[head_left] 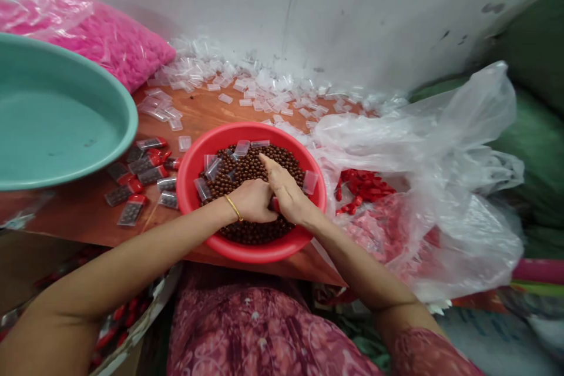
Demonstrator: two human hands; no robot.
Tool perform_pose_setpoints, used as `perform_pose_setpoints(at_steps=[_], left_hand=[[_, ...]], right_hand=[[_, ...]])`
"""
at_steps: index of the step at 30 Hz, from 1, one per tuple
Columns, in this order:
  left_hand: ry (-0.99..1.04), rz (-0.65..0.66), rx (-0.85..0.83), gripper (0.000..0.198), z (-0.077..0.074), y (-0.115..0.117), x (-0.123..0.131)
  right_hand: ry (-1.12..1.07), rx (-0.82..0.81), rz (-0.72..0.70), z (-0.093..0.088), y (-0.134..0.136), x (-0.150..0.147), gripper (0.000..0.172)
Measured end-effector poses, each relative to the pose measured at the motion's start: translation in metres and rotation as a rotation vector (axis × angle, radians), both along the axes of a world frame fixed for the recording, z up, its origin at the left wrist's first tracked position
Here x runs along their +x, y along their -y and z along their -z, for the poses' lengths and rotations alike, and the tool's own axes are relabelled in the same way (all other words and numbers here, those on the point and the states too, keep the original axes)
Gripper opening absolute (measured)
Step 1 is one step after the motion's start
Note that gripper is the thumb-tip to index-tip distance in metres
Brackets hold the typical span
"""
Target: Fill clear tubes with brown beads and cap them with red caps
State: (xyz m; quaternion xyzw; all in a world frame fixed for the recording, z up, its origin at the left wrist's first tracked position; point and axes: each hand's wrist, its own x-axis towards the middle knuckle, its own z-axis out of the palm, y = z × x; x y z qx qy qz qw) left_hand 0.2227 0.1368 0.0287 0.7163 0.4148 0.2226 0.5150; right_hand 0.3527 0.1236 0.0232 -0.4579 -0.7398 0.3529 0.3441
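A red bowl [194,167] full of small brown beads [251,167] sits on the wooden table in front of me. Both my hands are over it, pressed together. My left hand [253,200], with a gold bangle at the wrist, is closed in a fist. My right hand [284,188] is closed around a small red-topped piece between the two hands, its index finger stretched over the beads. A few small clear bags [210,165] lie on the beads.
A large teal basin [66,123] stands at left. Filled bead packets with red tops [141,179] lie beside the bowl. Several empty clear bags [255,91] are heaped along the wall. A clear plastic bag with red pieces [363,188] lies at right, a pink-filled bag [101,35] at back left.
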Motion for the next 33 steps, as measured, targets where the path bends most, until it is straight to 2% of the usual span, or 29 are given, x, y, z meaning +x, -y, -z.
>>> perform_pose_setpoints(at_steps=[2, 5, 8, 10, 13, 15, 16, 17, 19, 22, 25, 27, 29, 31, 33], left_hand=[[-0.197, 0.074, 0.220, 0.019, -0.003, -0.002, 0.002], [-0.299, 0.139, 0.435, 0.013, -0.009, -0.002, 0.008], [-0.341, 0.161, 0.510, 0.010, -0.017, 0.000, 0.008], [-0.329, 0.102, 0.512, 0.012, -0.023, 0.002, -0.001], [-0.271, -0.116, 0.468, 0.023, -0.035, -0.001, -0.037], [-0.309, -0.352, 0.406, 0.030, -0.039, -0.008, -0.073], [-0.361, -0.521, 0.394, 0.030, -0.041, -0.013, -0.091], [-0.428, -0.665, 0.388, 0.028, -0.041, -0.017, -0.110], [-0.522, -0.864, 0.310, 0.024, -0.040, -0.024, -0.139], [-0.524, -0.971, 0.078, 0.018, -0.038, -0.026, -0.158], [-0.285, -1.071, -0.099, 0.027, -0.034, -0.027, -0.153], [-0.056, -1.131, -0.149, 0.033, -0.028, -0.033, -0.146], [0.044, -1.183, -0.179, 0.034, -0.022, -0.043, -0.143], [-0.079, -1.200, -0.122, 0.032, -0.014, -0.056, -0.145], [-0.392, -1.110, 0.085, 0.033, -0.008, -0.066, -0.152]], right_hand=[[-0.175, -0.087, 0.066, 0.001, -0.005, -0.002, 0.075], [-0.411, -0.165, 0.153, -0.007, -0.008, -0.004, 0.085], [-0.531, -0.064, 0.254, -0.014, -0.002, 0.002, 0.084], [-0.541, 0.026, 0.293, -0.012, 0.004, 0.018, 0.075], [-0.316, 0.249, 0.433, 0.000, 0.013, 0.067, 0.046], [-0.007, 0.396, 0.569, 0.011, 0.019, 0.111, 0.029], [0.163, 0.415, 0.635, 0.017, 0.021, 0.133, 0.025], [0.328, 0.381, 0.690, 0.023, 0.023, 0.153, 0.023], [0.632, 0.171, 0.747, 0.033, 0.024, 0.185, 0.025], [0.898, -0.114, 0.729, 0.047, 0.018, 0.203, 0.030], [0.944, -0.181, 0.715, 0.058, 0.005, 0.195, 0.037], [0.975, -0.217, 0.727, 0.063, -0.005, 0.186, 0.041], [1.008, -0.253, 0.740, 0.067, -0.013, 0.181, 0.042], [1.035, -0.281, 0.739, 0.069, -0.018, 0.178, 0.040], [1.055, -0.298, 0.726, 0.069, -0.020, 0.178, 0.039]])
